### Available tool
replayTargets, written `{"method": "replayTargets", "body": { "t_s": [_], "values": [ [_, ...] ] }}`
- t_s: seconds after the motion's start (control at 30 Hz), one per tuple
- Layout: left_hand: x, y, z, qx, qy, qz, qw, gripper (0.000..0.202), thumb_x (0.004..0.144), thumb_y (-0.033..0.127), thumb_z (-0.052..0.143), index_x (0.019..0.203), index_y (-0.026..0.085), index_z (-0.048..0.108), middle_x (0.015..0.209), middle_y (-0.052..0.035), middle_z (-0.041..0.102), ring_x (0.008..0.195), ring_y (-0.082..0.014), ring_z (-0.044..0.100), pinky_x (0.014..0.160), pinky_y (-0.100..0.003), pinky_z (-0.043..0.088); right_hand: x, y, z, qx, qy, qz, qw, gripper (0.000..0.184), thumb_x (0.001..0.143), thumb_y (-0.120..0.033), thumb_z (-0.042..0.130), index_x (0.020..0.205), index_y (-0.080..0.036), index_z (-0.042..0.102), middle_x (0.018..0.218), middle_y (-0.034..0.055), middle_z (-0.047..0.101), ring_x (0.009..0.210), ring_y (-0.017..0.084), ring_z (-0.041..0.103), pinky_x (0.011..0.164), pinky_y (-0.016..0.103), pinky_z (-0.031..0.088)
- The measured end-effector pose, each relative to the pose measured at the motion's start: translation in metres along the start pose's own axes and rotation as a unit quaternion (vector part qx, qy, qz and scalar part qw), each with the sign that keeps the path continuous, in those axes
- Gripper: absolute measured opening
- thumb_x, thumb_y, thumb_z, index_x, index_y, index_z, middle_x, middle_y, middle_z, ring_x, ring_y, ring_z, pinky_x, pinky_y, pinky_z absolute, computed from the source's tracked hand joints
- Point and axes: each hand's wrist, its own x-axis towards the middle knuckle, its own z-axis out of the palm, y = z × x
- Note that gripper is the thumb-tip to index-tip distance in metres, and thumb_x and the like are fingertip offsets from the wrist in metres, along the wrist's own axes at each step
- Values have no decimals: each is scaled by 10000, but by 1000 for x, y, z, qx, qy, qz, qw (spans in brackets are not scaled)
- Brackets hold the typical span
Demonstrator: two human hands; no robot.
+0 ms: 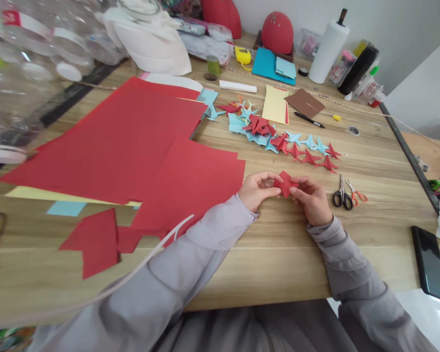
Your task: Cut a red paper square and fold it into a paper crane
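Note:
A small folded piece of red paper (286,184) is held just above the wooden table (278,254) between both hands. My left hand (255,189) pinches its left side, fingers closed on the paper. My right hand (313,199) pinches its right side the same way. Beyond them lies a row of finished red and light-blue folded paper figures (289,142). Large red paper sheets (132,142) are spread to the left of my left hand.
Two pairs of scissors (346,194) lie right of my right hand. A black phone (430,263) rests near the right front edge. Red paper offcuts (95,240) sit at front left. A paper towel roll (328,46), pen (308,120) and clutter fill the back.

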Motion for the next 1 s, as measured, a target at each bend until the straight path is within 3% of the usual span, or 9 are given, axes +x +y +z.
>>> {"method": "replayTargets", "body": {
  "t_s": [1.0],
  "values": [
    [-1,1,3,-26,15,-15,999,300,542,239,809,708,118,590,647,-6,645,601,-123,629,575,-262,520,-1,-3,3,0,11,2,1000,296,644,-368,770,839,-187,640,622,-29,601,498,75,476,456,213,372]
  ]
}}
